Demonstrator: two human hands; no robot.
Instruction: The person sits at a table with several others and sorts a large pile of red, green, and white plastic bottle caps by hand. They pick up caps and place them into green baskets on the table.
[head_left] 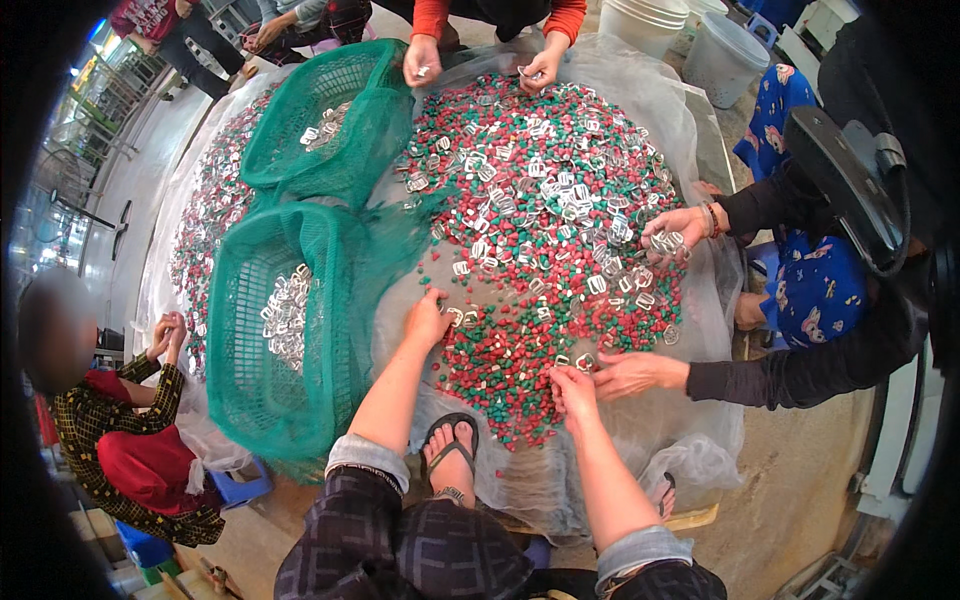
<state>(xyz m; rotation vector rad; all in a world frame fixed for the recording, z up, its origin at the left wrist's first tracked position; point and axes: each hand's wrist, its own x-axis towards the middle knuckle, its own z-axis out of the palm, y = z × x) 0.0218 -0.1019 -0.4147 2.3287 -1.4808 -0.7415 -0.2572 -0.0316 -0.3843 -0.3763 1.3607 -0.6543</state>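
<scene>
A wide pile of small red and green pieces (500,345), mixed with white and silvery buckles (575,200), lies on a sheet before me. My left hand (428,318) is at its near left edge, fingers curled, with a white buckle (458,317) at the fingertips. Over the near part of the pile, my right hand (572,388) pinches a small pale buckle (562,362). A co-worker's hand (635,373) reaches in from the right, very close to my right fingertips. That person's other hand (678,230) holds several buckles.
Two green baskets draped with green netting, one near (225,330) and one far (255,150), stand left of the pile with buckles inside. Across the pile, another person's hands (540,70) pick pieces. White buckets (725,65) stand far right. Someone (130,420) sits at left.
</scene>
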